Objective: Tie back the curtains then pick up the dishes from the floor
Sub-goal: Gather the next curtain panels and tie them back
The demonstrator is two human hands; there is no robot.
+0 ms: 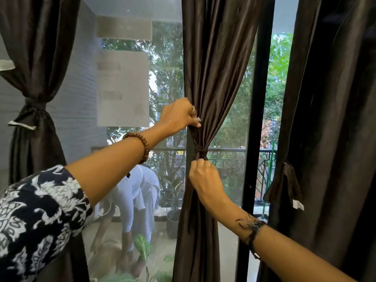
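2 outstretched arms, left hand (179, 115), right hand (203, 180) gripping curtain (213, 78)

Head camera faces forward, close to the curtain (211, 78).

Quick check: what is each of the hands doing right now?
Left hand: pinches the gathered middle curtain just above the tie band.
Right hand: fingers curled, gripping the curtain right below the tie band.

Dark brown satin middle curtain (211, 78) gathered by matching fabric tie-back (200, 152). Left hand (179, 117) pinches folds above knot; right hand (204, 181) grips fabric just below. Left curtain (34, 58) already tied.
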